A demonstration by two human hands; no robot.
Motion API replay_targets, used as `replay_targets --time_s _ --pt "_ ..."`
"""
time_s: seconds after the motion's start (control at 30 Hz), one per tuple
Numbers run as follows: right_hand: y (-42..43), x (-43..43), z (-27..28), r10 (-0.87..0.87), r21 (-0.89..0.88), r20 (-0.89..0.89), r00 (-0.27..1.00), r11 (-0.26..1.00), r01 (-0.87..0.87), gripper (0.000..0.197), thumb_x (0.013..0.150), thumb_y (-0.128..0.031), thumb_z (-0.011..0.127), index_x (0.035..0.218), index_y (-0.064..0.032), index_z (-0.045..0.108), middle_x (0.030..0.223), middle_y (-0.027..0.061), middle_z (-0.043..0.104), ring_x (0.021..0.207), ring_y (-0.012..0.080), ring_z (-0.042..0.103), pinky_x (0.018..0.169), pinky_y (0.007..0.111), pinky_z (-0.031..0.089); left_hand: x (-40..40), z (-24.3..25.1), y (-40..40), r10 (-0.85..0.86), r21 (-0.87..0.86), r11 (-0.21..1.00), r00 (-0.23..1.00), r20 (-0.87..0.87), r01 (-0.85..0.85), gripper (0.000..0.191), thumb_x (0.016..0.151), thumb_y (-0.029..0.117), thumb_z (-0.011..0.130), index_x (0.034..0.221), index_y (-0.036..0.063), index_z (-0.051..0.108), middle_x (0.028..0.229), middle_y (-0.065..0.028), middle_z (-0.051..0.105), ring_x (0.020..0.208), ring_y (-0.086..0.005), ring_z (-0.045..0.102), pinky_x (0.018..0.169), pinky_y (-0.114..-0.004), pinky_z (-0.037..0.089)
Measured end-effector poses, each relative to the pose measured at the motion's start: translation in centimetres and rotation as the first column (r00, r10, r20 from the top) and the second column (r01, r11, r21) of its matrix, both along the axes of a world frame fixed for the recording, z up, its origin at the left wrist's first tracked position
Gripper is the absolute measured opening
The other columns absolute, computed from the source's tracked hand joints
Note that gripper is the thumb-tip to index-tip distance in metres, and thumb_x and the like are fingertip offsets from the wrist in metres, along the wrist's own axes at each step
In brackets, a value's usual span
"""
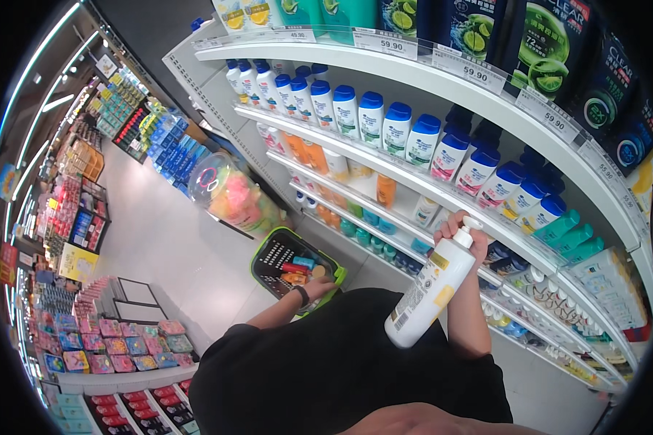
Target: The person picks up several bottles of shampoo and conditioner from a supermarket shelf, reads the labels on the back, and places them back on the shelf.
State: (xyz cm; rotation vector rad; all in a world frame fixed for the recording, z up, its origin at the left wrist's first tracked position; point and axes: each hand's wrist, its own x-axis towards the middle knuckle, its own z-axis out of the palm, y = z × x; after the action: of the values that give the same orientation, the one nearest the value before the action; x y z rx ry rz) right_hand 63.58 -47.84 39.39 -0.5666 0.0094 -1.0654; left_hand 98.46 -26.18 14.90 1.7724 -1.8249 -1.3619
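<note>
My right hand (478, 247) grips a large white pump bottle (432, 291) around its neck, just below the pump head. The bottle tilts in front of my black shirt, its printed back label and barcode facing me. Low on the other side, my left hand (320, 287), with a dark band on the wrist, is at the near side of a black shopping basket (288, 242) with a green rim. Its fingers are partly hidden, so whether they grip the basket is unclear. Inside lie a red item (295, 268), a blue item (303, 262) and an orange pack (294, 279).
White shelves (326, 138) curve along the right, carrying shampoo bottles with blue caps (371, 117). Dark Clear shampoo bottles (547, 49) stand above. Beyond the basket is a clear tub of colourful puffs (239, 198). Grey floor (147, 217) separates it from display stands (125, 345) at left.
</note>
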Motion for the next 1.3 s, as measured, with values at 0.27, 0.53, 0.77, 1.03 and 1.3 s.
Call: replay_targets --time_s 0.27,0.53,0.77,1.03,1.3 --pt "8.2 -0.7 -0.2 0.137 0.321 -0.128 0.982 0.943 -0.09 0.061 0.093 -0.041 0.053 0.142 -0.0092 0.036 0.128 0.0181 0.053 0.115 0.0311 0.057 0.093 0.051 0.051 -3.5 2.7 -5.0 0.532 -0.067 0.827 0.817 -0.224 -0.557 0.031 0.087 0.027 0.068 0.098 -0.0008 0.061 0.087 -0.0088 0.065 0.085 -0.0155 0.062 0.077 -0.03 0.05" --pt "8.5 1.9 0.0 0.056 0.139 -0.254 0.965 0.99 -0.021 0.098 0.077 -0.059 0.06 0.15 -0.004 0.026 0.138 0.0236 0.048 0.121 0.037 0.055 0.1 0.053 0.048 -11.7 18.6 -13.2 0.151 0.028 0.98 0.645 -0.749 -0.197 0.019 0.097 0.02 0.058 0.105 0.0032 0.057 0.095 -0.003 0.063 0.086 -0.0129 0.061 0.077 -0.027 0.049" --pt "8.6 5.3 1.5 0.2 0.296 0.241 0.95 0.917 -0.268 0.09 0.087 -0.065 0.041 0.151 -0.0038 0.023 0.145 0.0267 0.038 0.128 0.0479 0.046 0.104 0.058 0.042 -13.6 24.9 -16.1 0.377 0.315 0.896 -0.16 -0.912 0.314 0.067 0.095 0.063 0.039 0.138 0.0123 0.044 0.139 -0.0149 0.051 0.127 -0.031 0.051 0.102 -0.048 0.045" --pt "10.3 5.3 -0.2 0.355 0.342 0.171 0.919 0.853 -0.393 0.091 0.088 -0.072 0.038 0.152 -0.01 0.024 0.144 0.0272 0.039 0.126 0.046 0.048 0.099 0.062 0.045 -14.0 25.4 -19.0 0.058 0.093 0.927 0.108 -0.993 0.364 0.052 0.097 0.047 0.046 0.124 0.002 0.047 0.122 -0.0242 0.06 0.129 -0.0411 0.046 0.105 -0.051 0.041" --pt "11.6 5.6 -2.2 0.591 0.102 0.281 0.756 0.765 -0.636 0.11 0.078 -0.085 0.043 0.152 -0.0066 0.022 0.144 0.0308 0.037 0.134 0.0447 0.04 0.104 0.061 0.039 -13.5 27.2 -21.4 -0.107 -0.097 0.892 -0.001 -0.994 0.442 0.038 0.096 0.048 0.049 0.098 0.01 0.047 0.106 -0.0155 0.065 0.136 -0.0411 0.037 0.11 -0.056 0.034"
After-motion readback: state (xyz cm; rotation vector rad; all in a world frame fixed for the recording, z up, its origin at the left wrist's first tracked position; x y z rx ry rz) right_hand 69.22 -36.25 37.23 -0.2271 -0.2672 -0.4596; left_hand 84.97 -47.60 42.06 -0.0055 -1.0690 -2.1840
